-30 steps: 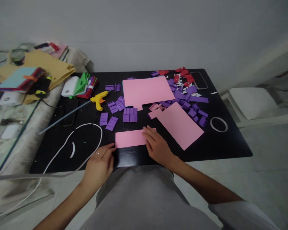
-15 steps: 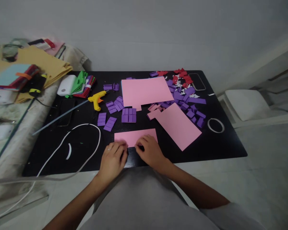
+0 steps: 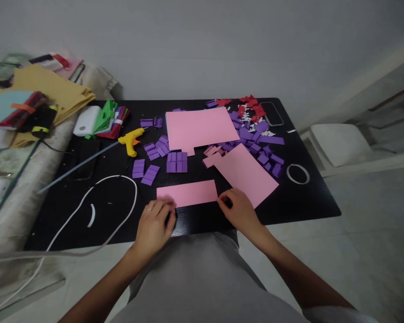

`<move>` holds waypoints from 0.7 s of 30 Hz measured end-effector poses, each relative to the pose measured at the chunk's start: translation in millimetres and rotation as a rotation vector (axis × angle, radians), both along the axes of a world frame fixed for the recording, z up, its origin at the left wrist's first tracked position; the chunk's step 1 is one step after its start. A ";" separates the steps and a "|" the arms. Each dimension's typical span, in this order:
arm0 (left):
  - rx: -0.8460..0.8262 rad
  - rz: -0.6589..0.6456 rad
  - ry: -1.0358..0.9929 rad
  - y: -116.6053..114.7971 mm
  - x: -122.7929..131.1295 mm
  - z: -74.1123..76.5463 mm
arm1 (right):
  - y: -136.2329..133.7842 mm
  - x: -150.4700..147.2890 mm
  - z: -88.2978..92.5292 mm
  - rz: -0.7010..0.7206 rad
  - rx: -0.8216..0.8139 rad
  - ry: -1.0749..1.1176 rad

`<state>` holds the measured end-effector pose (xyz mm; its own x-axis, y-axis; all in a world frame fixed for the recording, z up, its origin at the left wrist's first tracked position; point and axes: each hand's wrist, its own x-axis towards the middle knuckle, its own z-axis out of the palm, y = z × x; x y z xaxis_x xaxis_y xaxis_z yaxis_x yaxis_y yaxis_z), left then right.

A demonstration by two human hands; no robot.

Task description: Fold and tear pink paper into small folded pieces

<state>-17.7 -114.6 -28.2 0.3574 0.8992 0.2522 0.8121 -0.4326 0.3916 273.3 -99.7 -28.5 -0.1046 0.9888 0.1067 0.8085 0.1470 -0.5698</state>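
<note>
A pink paper strip (image 3: 191, 193) lies near the front of the black table, its near edge straight. Curled over the lower left edge of this strip are the fingers of my left hand (image 3: 155, 220), thumb below the edge. At the strip's right end, my right hand (image 3: 239, 211) pinches the near corner between thumb and forefinger. Just right of it is a larger pink sheet (image 3: 247, 175), lying at a slant and partly covered by that hand. Flat folded purple paper pieces (image 3: 177, 162) lie beyond the strip.
A stack of pink sheets (image 3: 200, 128) lies farther back, beside a heap of purple pieces (image 3: 256, 143) and red scraps (image 3: 252, 105). On the left are a yellow glue gun (image 3: 131, 140) with a long glue stick and a looping white cable (image 3: 134, 202). A tape ring (image 3: 298, 174) lies right.
My right hand has slid rightward along the strip's near edge, from its middle to its right corner. My left hand stays at the left part of the strip. The view has shifted slightly.
</note>
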 end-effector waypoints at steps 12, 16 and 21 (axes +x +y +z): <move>-0.208 -0.022 -0.049 28.7 54.3 1.8 | 12.9 -47.3 1.5 0.238 0.004 0.044; -0.307 -0.037 -0.045 34.3 49.2 7.7 | 15.2 -44.6 0.4 0.261 -0.036 0.040; -0.404 0.002 -0.032 35.0 18.4 14.3 | 16.9 -42.7 3.0 0.248 -0.101 0.089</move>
